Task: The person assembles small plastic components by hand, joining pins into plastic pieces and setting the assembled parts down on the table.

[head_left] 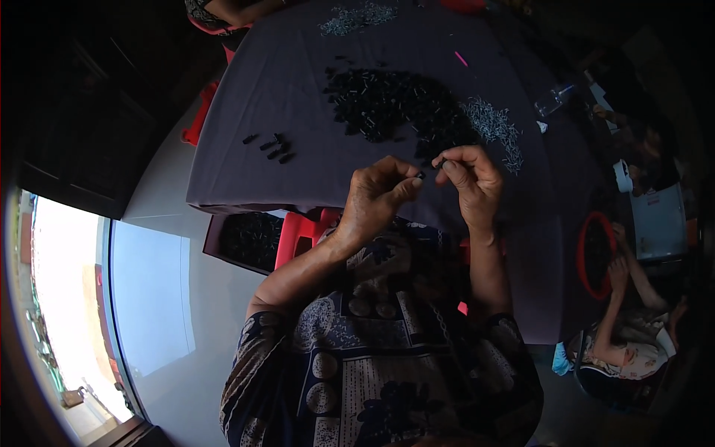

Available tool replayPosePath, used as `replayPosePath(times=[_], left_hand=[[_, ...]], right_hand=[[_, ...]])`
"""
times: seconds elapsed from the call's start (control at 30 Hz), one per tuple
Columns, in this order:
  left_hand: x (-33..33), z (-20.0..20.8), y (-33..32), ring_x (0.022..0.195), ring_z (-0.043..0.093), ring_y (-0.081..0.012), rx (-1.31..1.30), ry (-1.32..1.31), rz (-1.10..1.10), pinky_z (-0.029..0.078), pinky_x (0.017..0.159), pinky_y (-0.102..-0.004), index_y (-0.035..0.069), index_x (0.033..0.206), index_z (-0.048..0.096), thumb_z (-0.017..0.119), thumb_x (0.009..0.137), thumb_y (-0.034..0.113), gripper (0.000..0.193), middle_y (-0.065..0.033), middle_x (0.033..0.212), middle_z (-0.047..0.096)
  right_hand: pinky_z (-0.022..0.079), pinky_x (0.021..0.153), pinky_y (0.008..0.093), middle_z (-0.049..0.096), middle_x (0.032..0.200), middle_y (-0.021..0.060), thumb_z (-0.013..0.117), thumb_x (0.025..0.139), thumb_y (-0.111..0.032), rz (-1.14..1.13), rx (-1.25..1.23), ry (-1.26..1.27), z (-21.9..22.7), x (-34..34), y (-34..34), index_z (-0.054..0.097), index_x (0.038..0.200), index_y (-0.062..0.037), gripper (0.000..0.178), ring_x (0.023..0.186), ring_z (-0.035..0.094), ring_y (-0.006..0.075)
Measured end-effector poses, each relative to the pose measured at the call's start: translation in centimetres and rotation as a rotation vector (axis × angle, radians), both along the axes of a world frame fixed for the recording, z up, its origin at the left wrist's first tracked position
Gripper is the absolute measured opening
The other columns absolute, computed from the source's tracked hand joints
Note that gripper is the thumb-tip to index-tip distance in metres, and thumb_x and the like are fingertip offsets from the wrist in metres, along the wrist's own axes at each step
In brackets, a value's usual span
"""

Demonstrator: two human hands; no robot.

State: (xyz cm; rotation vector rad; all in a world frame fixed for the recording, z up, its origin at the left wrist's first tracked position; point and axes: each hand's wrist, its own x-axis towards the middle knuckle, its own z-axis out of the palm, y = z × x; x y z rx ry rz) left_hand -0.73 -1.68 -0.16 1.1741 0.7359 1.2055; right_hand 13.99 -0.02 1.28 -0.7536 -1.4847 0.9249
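Observation:
My left hand (376, 197) is raised over the near edge of a table covered in a dark grey cloth (283, 82), its thumb and fingers pinched on a tiny dark piece (421, 176). My right hand (471, 179) sits just to its right, fingertips pinched on a small black part (439, 159). The two hands almost touch. Beyond them lies a big heap of small black parts (387, 104) and, to its right, a pile of small silvery metal pieces (495, 130).
Several loose black parts (272, 147) lie left on the cloth. Another silvery pile (357, 16) sits at the far edge near another person (223, 13). A tray of black parts (249, 238) rests by a red stool (302, 231). A seated person (633, 328) holds a red-rimmed sieve (596, 253).

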Motion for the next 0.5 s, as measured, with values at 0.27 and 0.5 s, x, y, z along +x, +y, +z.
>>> replayPosePath(times=[0.27, 0.5], left_hand=[[0.1, -0.4, 0.2, 0.063, 0.051, -0.0077, 0.013, -0.020, -0.032, 0.043, 0.058, -0.0192, -0.001, 0.078, 0.050, 0.054, 0.071, 0.006, 0.010, -0.0040, 0.068, 0.054], [-0.3, -0.5, 0.1, 0.055, 0.046, -0.0044, 0.050, 0.017, -0.026, 0.039, 0.049, -0.0166, -0.001, 0.074, 0.050, 0.053, 0.072, 0.006, 0.008, -0.0018, 0.062, 0.052]], right_hand=[[0.038, 0.051, 0.0136, 0.050, 0.073, 0.0044, 0.048, 0.073, 0.000, -0.002, 0.116, -0.139, -0.7, -0.3, -0.3, 0.049, 0.081, 0.0002, 0.008, 0.058, 0.046, 0.0045], [0.037, 0.050, 0.0140, 0.050, 0.073, 0.0043, 0.050, 0.072, 0.000, -0.123, 0.162, -0.203, -0.8, -1.2, -1.2, 0.048, 0.079, 0.0000, 0.007, 0.058, 0.045, 0.0047]])
